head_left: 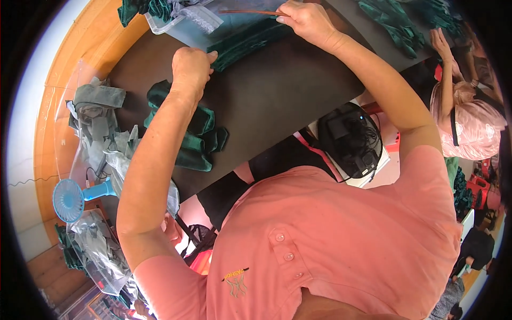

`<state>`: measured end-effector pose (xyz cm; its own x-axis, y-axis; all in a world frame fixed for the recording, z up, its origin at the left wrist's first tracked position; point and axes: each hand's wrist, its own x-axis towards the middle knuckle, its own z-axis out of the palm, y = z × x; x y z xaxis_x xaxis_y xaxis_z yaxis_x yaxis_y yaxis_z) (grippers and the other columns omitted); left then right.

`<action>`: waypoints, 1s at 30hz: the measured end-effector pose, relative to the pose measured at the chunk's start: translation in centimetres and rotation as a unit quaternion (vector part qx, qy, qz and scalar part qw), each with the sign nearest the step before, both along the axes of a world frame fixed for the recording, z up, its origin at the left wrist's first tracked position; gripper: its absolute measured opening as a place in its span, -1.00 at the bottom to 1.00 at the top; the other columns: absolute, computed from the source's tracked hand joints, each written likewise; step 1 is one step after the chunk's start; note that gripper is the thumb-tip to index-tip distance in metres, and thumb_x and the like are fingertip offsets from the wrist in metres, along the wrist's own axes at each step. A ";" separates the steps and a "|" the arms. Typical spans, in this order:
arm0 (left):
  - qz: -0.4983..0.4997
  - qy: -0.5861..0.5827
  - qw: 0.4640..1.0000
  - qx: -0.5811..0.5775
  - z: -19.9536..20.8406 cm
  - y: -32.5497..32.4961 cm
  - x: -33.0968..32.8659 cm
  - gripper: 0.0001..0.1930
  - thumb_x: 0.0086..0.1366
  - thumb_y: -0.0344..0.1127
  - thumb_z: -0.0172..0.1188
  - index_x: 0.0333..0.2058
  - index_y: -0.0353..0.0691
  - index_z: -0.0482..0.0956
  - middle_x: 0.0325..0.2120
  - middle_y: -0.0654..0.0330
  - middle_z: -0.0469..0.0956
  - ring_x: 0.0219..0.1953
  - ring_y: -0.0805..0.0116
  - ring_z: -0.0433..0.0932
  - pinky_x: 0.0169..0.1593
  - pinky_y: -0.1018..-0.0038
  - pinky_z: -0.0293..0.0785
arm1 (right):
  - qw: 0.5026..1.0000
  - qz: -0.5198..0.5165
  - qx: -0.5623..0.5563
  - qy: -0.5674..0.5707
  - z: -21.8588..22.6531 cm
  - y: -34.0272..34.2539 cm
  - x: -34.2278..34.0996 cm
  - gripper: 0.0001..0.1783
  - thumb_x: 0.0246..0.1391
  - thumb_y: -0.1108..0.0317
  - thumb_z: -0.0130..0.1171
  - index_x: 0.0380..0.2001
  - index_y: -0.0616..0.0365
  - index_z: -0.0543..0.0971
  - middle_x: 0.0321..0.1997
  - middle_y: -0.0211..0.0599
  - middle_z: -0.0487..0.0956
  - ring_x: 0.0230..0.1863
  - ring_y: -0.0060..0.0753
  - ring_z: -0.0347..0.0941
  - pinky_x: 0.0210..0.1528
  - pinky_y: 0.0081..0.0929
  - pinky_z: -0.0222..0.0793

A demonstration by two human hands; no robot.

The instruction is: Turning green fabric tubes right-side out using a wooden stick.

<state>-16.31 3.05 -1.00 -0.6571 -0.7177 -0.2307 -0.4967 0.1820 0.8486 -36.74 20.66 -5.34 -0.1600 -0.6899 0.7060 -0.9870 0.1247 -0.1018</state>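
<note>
Green fabric piece (242,45) lies flat at the far edge of the dark table (282,96), partly under a clear plastic bag (186,26) that sits at the table's far left corner. The left hand (191,69) is curled into a loose fist on the table, its fingertips pressing the near left corner of that fabric piece. The right hand (306,21) is at the fabric's far right end, thumb and fingers pinched shut on a thin reddish-brown stick (248,12) that runs leftward from the hand across the top of the fabric (whether the stick touches the cloth I cannot tell).

Nearer the person than the left hand, a heap of folded dark green fabric pieces (192,133) rests on the table, just beside the left forearm. To the left of that heap, at the table's left edge, lies a pile of grey-green fabric (98,114) in loose clear plastic. Below this pile, off the table's near left corner, stands a small light-blue fan (69,200). At the table's far right corner lies another bundle of green fabric (394,24). Under the table's near edge, beside the person's pink shirt, sits a black round fan (349,141). Beyond the table's right edge another person in pink (466,117) is seated.
</note>
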 end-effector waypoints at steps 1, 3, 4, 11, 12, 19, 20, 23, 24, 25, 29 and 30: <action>-0.003 -0.013 1.000 0.002 -0.1 -0.1 -0.1 -0.80 0.14 -0.41 0.27 -0.53 -0.42 0.48 -0.61 0.11 0.45 -0.60 0.34 0.39 -0.54 0.40 0.30 | 1.000 0.003 0.012 0.014 -0.2 0.0 -0.1 -0.83 -0.04 0.37 0.24 -0.48 0.20 0.46 -0.48 -0.07 0.52 -0.41 0.07 0.50 -0.39 -0.13 0.38; -0.020 -0.020 1.000 -0.005 -0.4 -0.5 -0.3 -0.81 0.12 -0.41 0.28 -0.53 -0.41 0.49 -0.62 0.13 0.44 -0.61 0.36 0.37 -0.54 0.40 0.28 | 1.000 0.000 0.026 0.001 -0.4 0.1 -0.3 -0.84 -0.04 0.38 0.24 -0.45 0.19 0.46 -0.47 -0.09 0.52 -0.40 0.07 0.50 -0.39 -0.13 0.39; -0.037 -0.024 0.999 -0.012 -0.5 -0.7 -0.4 -0.82 0.11 -0.41 0.29 -0.53 -0.41 0.51 -0.62 0.15 0.43 -0.62 0.37 0.35 -0.55 0.41 0.27 | 0.999 -0.003 0.039 -0.009 -0.5 0.1 -0.3 -0.84 -0.04 0.39 0.24 -0.42 0.17 0.46 -0.46 -0.10 0.52 -0.38 0.06 0.50 -0.39 -0.14 0.39; -0.145 -0.093 0.958 -0.229 -3.2 -3.0 -1.3 -0.77 0.03 -0.32 0.35 -0.46 -0.42 0.60 -0.46 -0.12 0.60 -0.34 0.01 0.59 -0.24 0.23 0.47 | 0.996 -0.026 0.084 0.012 0.5 0.2 0.9 -0.88 0.01 0.42 0.13 -0.34 0.09 0.45 -0.38 -0.13 0.49 -0.40 0.11 0.48 -0.43 -0.09 0.36; -0.150 -0.104 0.955 -0.233 -2.9 -3.1 -1.4 -0.73 0.01 -0.27 0.36 -0.42 -0.39 0.61 -0.40 -0.13 0.60 -0.24 -0.03 0.58 -0.15 0.21 0.46 | 0.996 -0.033 0.077 0.037 0.8 0.3 0.8 -0.93 0.03 0.42 0.06 -0.35 0.07 0.46 -0.37 -0.14 0.47 -0.43 0.09 0.47 -0.47 -0.07 0.34; -0.123 -0.114 0.929 -0.330 -1.5 -0.5 -0.5 -0.67 -0.06 -0.18 0.43 -0.39 -0.30 0.64 -0.35 -0.08 0.62 -0.18 -0.07 0.57 -0.11 0.16 0.48 | 0.988 -0.102 0.105 0.048 -1.4 0.6 0.7 -0.82 0.07 0.42 0.08 -0.25 -0.13 0.50 -0.31 -0.22 0.41 -0.38 -0.04 0.51 -0.43 -0.10 0.39; -0.099 -0.072 0.922 -0.368 -1.6 0.1 0.2 -0.67 -0.09 -0.17 0.44 -0.43 -0.27 0.59 -0.38 -0.04 0.61 -0.24 -0.06 0.57 -0.16 0.15 0.49 | 0.989 -0.101 0.099 0.053 -1.3 0.6 0.7 -0.82 0.07 0.42 0.08 -0.25 -0.13 0.50 -0.31 -0.22 0.41 -0.38 -0.04 0.51 -0.43 -0.10 0.39; -0.092 0.051 0.910 -0.402 -1.5 2.0 1.8 -0.66 -0.11 -0.16 0.44 -0.51 -0.27 0.53 -0.53 -0.01 0.57 -0.38 -0.05 0.56 -0.27 0.18 0.45 | 0.985 -0.118 0.113 0.057 -1.2 0.6 1.3 -0.83 0.09 0.42 0.06 -0.24 -0.11 0.49 -0.31 -0.25 0.42 -0.43 -0.06 0.51 -0.46 -0.13 0.39; -0.136 0.056 0.895 -0.421 -1.7 2.1 2.1 -0.68 -0.10 -0.18 0.42 -0.47 -0.22 0.53 -0.48 0.02 0.58 -0.35 -0.04 0.55 -0.27 0.18 0.45 | 0.984 -0.119 0.119 0.054 -1.1 0.3 1.5 -0.84 0.06 0.41 0.06 -0.27 -0.10 0.50 -0.29 -0.23 0.45 -0.41 -0.08 0.53 -0.45 -0.12 0.41; -0.132 0.056 0.894 -0.424 -2.2 1.9 2.2 -0.68 -0.10 -0.18 0.42 -0.47 -0.22 0.53 -0.48 0.02 0.58 -0.35 -0.04 0.55 -0.27 0.18 0.45 | 0.983 -0.120 0.126 0.050 -1.1 0.0 1.6 -0.85 0.04 0.39 0.06 -0.29 -0.09 0.51 -0.27 -0.21 0.49 -0.39 -0.11 0.55 -0.44 -0.11 0.42; -0.153 0.039 0.834 -0.528 -2.8 -0.1 1.6 -0.74 -0.06 -0.20 0.38 -0.42 -0.17 0.55 -0.37 0.06 0.59 -0.24 0.00 0.55 -0.21 0.17 0.46 | 0.983 -0.117 0.095 0.107 -1.6 -1.1 0.1 -0.91 0.12 0.27 0.06 -0.29 -0.08 0.49 -0.42 -0.26 0.44 -0.44 -0.10 0.52 -0.45 -0.16 0.39; -0.149 0.052 0.830 -0.534 -2.6 -0.6 2.2 -0.74 -0.05 -0.21 0.38 -0.40 -0.17 0.57 -0.37 0.08 0.59 -0.25 0.04 0.56 -0.20 0.20 0.47 | 0.982 -0.118 0.122 0.087 -0.8 -0.8 0.9 -0.90 0.10 0.26 0.09 -0.32 -0.04 0.48 -0.40 -0.20 0.44 -0.45 -0.04 0.50 -0.47 -0.12 0.38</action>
<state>-14.10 2.48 -3.57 -0.8185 -0.2779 0.5028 -0.2283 0.9605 0.1592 -35.80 19.84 -6.18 -0.2264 -0.8006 0.5548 -0.9277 0.3507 0.1276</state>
